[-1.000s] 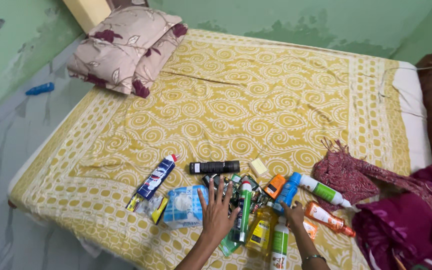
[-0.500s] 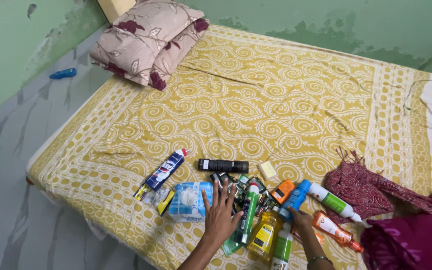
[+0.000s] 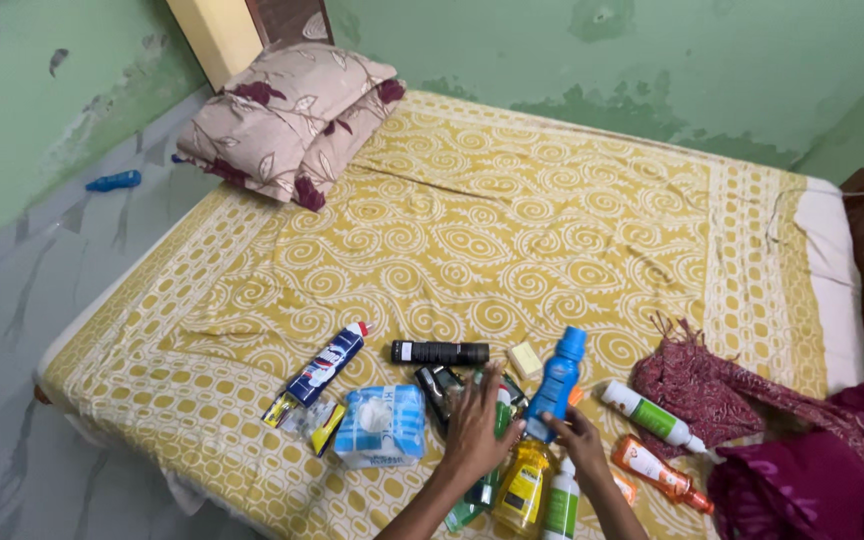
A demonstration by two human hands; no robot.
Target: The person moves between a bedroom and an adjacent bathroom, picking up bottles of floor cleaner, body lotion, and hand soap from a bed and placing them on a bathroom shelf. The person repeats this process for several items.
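A cluster of toiletries lies at the near edge of a bed with a yellow patterned sheet (image 3: 512, 230). My right hand (image 3: 580, 440) grips a blue bottle (image 3: 558, 380) by its lower part and holds it upright above the pile. My left hand (image 3: 474, 430) rests palm down, fingers spread, on a green bottle (image 3: 477, 495) in the middle of the pile. Around the hands lie a yellow bottle (image 3: 522, 485), a white-and-green bottle (image 3: 562, 505), a black cylinder (image 3: 440, 352), a small yellow soap bar (image 3: 525, 359) and a pale blue tissue pack (image 3: 382, 425).
A blue-and-white spray can (image 3: 327, 363) lies left of the pile. A white tube (image 3: 652, 415) and an orange tube (image 3: 657, 470) lie to the right beside a maroon cloth (image 3: 692, 385). Two pillows (image 3: 287, 115) sit at the far left corner. A blue object (image 3: 114, 181) lies on the floor.
My right hand has picked the blue bottle out of the pile and raised it upright. My left hand stays on the pile. The view has shifted slightly.
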